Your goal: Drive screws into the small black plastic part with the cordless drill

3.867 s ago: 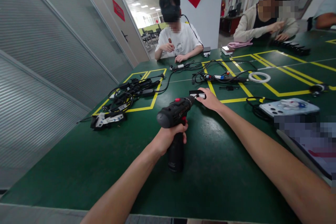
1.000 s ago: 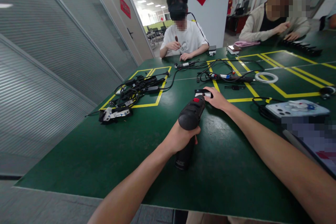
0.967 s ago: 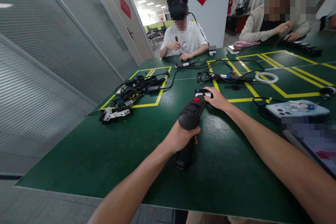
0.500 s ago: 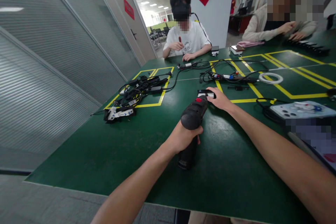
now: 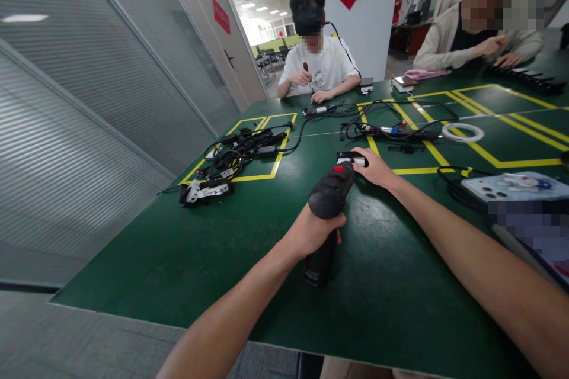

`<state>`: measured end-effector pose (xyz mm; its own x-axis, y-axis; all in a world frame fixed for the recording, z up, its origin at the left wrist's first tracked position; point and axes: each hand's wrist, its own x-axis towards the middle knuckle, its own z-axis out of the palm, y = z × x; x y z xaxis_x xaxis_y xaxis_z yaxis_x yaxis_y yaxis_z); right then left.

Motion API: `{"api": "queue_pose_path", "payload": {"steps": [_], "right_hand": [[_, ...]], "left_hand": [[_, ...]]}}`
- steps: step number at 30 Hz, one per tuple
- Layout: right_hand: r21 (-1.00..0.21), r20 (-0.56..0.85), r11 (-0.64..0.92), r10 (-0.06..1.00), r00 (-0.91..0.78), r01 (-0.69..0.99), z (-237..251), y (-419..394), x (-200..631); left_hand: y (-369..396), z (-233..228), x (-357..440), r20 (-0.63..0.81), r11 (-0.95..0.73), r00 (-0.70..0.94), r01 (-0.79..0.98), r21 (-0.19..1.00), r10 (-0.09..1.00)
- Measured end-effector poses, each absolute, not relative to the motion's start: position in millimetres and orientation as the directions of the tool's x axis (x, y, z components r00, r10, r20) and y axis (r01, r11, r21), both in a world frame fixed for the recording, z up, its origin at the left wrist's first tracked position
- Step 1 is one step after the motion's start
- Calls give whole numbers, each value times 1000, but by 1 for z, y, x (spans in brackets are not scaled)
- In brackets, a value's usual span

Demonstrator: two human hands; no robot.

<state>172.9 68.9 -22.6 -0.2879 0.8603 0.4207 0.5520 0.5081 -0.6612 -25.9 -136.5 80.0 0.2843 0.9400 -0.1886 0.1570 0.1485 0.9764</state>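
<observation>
Left hand [image 5: 311, 231] wrapped tight around the grip of a black cordless drill [image 5: 328, 198], fingers closed, nose pointed away toward 12 o'clock. Right hand [image 5: 377, 167] at 1 o'clock of it, fingers curled down on a small black-and-white part [image 5: 351, 158], pinning it flat on the green table [image 5: 178, 249] just at the drill's tip.

Drill: rigid plastic body, probably fairly heavy and bottom-weighted by the battery base; best held at the handle, as now. Small part: light, stiff, likely to skid or spin on the smooth top unless pressed at its edges, clear of the bit.

At 10 o'clock, well apart, a tangle of black cables [image 5: 235, 151] inside a yellow-taped square. At 3 o'clock, a phone [image 5: 515, 185] lying face down. Across the table, a person in a white shirt [image 5: 317, 68].
</observation>
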Motion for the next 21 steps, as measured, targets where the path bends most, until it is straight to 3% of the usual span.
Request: {"api": "queue_pose_path", "payload": {"steps": [21], "right_hand": [[-662,411,500,865,-287,559,-20,66,173]], "left_hand": [[-136,78,-26,-177,145,282,132,981,943]]}}
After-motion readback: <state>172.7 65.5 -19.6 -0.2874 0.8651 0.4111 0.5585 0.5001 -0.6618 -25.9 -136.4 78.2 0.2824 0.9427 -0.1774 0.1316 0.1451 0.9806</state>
